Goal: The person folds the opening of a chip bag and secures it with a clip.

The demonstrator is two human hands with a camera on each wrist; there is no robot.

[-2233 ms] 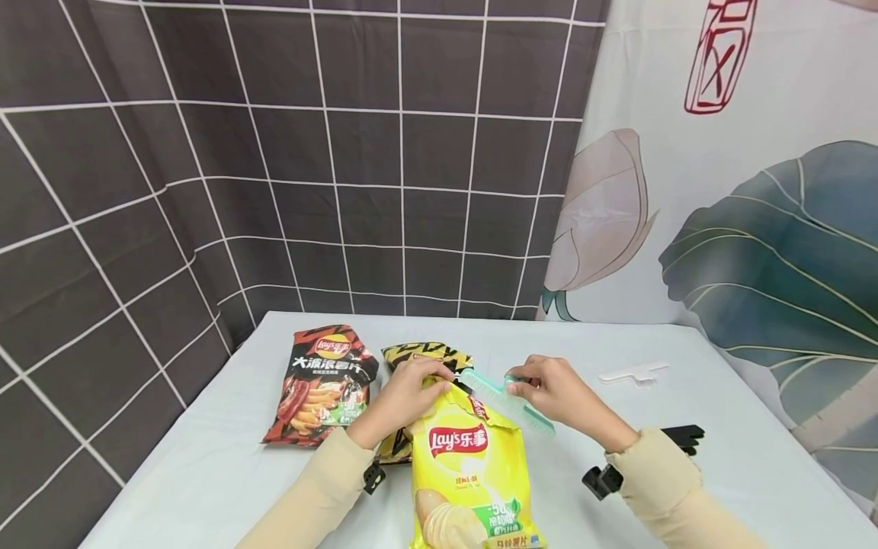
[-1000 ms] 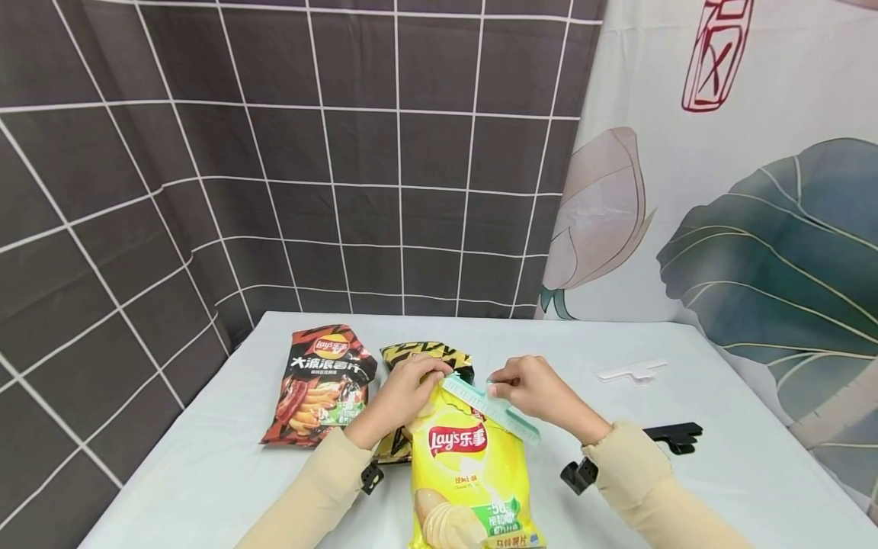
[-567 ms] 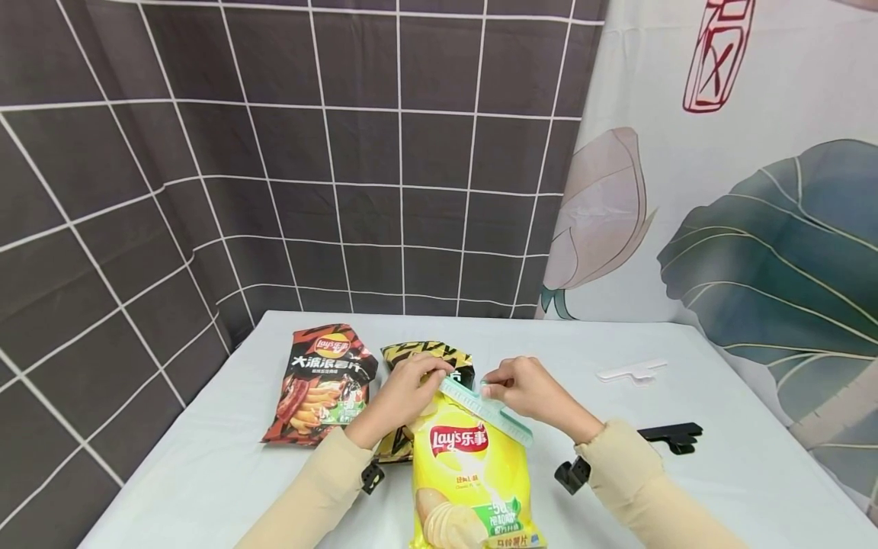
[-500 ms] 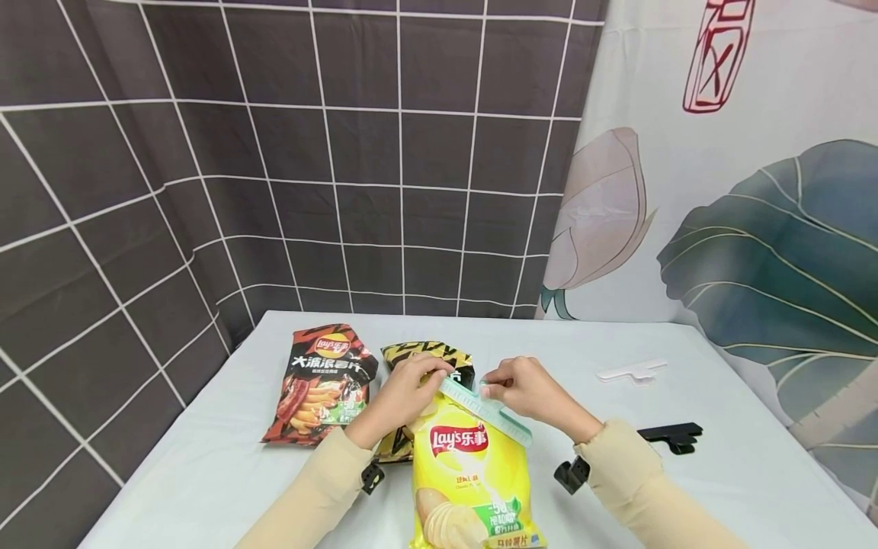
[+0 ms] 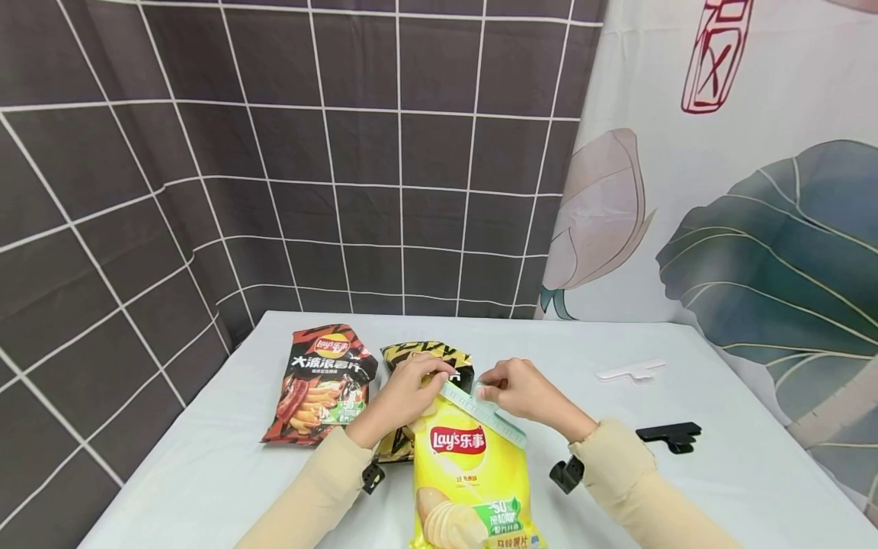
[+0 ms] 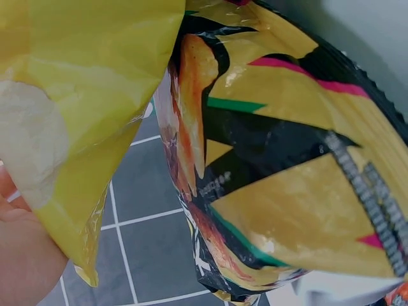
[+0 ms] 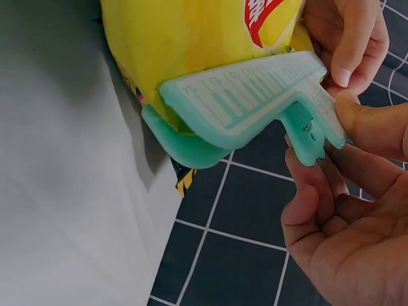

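A yellow Lay's chip bag (image 5: 473, 480) stands at the table's front, its top folded over. My left hand (image 5: 409, 393) grips the bag's upper left corner. In the left wrist view, part of that hand (image 6: 29, 255) shows behind the yellow bag (image 6: 95, 83). My right hand (image 5: 524, 393) pinches the handle of a mint-green bag clip (image 5: 483, 414). The right wrist view has the clip (image 7: 248, 95) lying across the bag's top edge, one bar in front and the other behind, with thumb and fingers on the handle's two tabs.
A black-and-yellow chip bag (image 5: 428, 352) is right behind the yellow one. To its left lies a red-and-black chip bag (image 5: 322, 389). A white clip (image 5: 632, 371) and a black clip (image 5: 672, 435) lie on the white table (image 5: 754, 450) at the right.
My right hand has moved left with the mint-green clip, which has slid over the yellow bag's folded top. The left hand has stayed at the bag's corner.
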